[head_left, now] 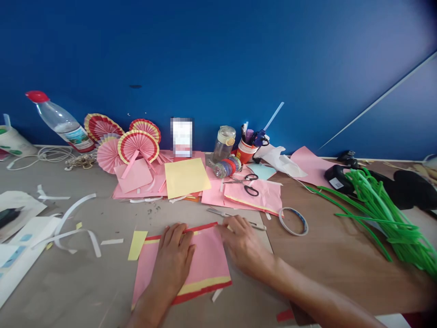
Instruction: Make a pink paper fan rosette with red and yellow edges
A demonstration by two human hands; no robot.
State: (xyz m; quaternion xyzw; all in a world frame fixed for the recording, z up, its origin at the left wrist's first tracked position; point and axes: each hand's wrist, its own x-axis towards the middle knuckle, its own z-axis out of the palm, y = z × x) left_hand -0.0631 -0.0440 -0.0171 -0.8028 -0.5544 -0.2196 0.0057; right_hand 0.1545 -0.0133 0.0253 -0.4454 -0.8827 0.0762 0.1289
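Pink paper (210, 255) edged in red and yellow lies under an open left hand (175, 253), palm down.
The right hand (244, 243) curls at the paper's far right corner, beside a cutter (258, 226); any pinch is hard to tell.

L hand (174, 257) on pink ppr (208, 255) w/ red-yel edges | R hand (244, 246) at far R corner | cutter (257, 225) just beyond

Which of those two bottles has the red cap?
The tall bottle on the left, leaning beside the paper fans. The shorter bottle, near the pen cup, has a cream lid instead.
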